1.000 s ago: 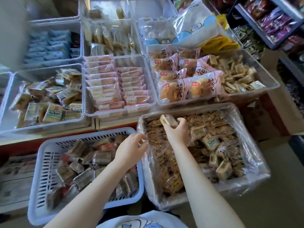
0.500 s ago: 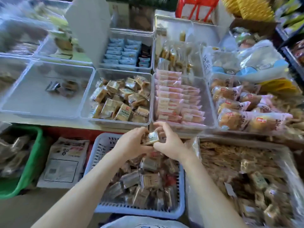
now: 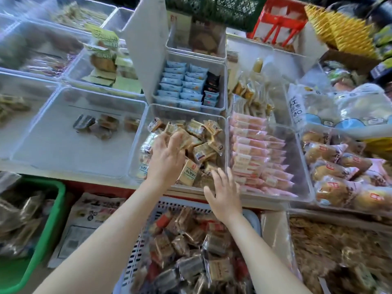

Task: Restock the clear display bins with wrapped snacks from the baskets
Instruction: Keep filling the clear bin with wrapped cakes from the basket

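A: Where are the wrapped snacks [image 3: 192,143] found?

B: They are heaped in the middle clear bin [image 3: 225,132] on the counter, lying every way, so no common long axis can be given. More are piled in the white slotted basket [image 3: 141,236] just below the counter edge.

A: How is the left hand [image 3: 167,153] placed?

B: It is laid palm down on the heap inside that bin, fingers curled into the packets. Whether one is actually gripped cannot be told.

A: And the right hand [image 3: 224,193]?

B: It is held over the bin's near rim at the right corner, fingers spread and nothing in them.

A: What room is left?

B: The bin to the left [image 3: 42,132] is nearly bare, with only a few dark packets [image 3: 95,125] at its back. To the right, pink packets [image 3: 254,153] are stacked in rows, leaving a bare strip along their bin's right side. A green basket [image 3: 53,209] is seen at lower left, and blue packets [image 3: 182,83] are ranked behind.
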The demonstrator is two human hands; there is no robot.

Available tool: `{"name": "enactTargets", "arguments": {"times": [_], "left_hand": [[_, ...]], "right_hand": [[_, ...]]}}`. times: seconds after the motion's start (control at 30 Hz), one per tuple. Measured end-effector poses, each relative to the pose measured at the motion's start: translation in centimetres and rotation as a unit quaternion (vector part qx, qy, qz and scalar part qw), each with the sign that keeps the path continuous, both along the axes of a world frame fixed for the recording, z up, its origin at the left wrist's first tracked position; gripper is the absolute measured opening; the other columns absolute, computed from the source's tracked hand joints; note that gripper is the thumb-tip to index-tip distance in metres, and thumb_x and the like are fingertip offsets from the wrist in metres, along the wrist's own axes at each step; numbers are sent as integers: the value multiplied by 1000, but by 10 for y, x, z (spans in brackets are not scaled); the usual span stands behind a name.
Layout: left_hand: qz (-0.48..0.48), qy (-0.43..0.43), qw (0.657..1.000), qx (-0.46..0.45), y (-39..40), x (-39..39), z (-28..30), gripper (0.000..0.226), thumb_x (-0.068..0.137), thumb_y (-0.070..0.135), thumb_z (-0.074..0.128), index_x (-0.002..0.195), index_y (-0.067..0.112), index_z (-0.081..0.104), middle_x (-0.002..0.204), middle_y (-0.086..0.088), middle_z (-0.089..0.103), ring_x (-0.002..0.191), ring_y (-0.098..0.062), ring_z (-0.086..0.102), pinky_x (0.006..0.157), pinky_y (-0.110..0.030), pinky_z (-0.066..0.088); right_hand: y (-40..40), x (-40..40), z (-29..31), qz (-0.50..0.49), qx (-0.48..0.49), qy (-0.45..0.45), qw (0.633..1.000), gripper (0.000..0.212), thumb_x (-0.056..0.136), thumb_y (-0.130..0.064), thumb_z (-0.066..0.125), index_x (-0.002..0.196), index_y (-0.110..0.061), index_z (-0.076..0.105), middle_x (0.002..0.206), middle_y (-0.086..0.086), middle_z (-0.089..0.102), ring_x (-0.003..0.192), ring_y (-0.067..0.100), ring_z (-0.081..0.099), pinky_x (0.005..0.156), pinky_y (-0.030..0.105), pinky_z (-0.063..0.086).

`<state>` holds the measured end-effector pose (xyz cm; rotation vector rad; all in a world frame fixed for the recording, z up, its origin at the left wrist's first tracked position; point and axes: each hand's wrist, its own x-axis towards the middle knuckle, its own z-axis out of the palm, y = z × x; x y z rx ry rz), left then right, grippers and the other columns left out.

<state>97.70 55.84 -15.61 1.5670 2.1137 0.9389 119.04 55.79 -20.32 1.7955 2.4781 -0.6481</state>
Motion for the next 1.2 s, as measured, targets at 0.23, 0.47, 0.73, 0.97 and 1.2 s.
{"name": "enactTargets", "arguments": {"times": [0.23,0.47,0.73,0.97,1.2], "left_hand": [[-101,169,969,-149,10,8,-43,68,101,52,32,158,29,3,166,-6,-10,152,-29,-13,122,-48,9],[-77,133,984,-92,-35,32,-17,57,95,25,55,148,11,38,160,-17,25,149,-34,18,120,-45,18],[-194,67,959,-198,-79,148,19,22,99,35,51,116,25,62,103,5,68,90,-19,64,72,-34,53],[-366,108,884,-271,-83,330,-4,28,101,32,48,122,21,63,114,1,69,97,-21,66,74,-33,53],[-423,124,845,-303,-100,471,-17,26,101,33,46,117,23,64,112,3,66,105,-23,62,79,-31,50]], "right_hand": [[3,1,-1,6,-8,-29,1000,63,102,-58,23,158,-30,17,167,-9,1,151,10,-20,121,51,2],[6,3,14,16,-29,14,999,62,101,-51,35,156,-25,27,167,-5,12,153,14,-7,123,49,4],[-71,131,25,-144,57,172,973,37,95,-19,52,131,-14,57,127,5,57,114,26,54,96,40,44],[-130,330,0,-339,82,53,936,41,85,-16,61,125,-11,62,123,12,56,110,33,55,90,42,49],[-170,499,-32,-490,-93,-113,859,82,87,-42,67,150,-15,23,146,21,38,134,37,39,109,49,37]]}}
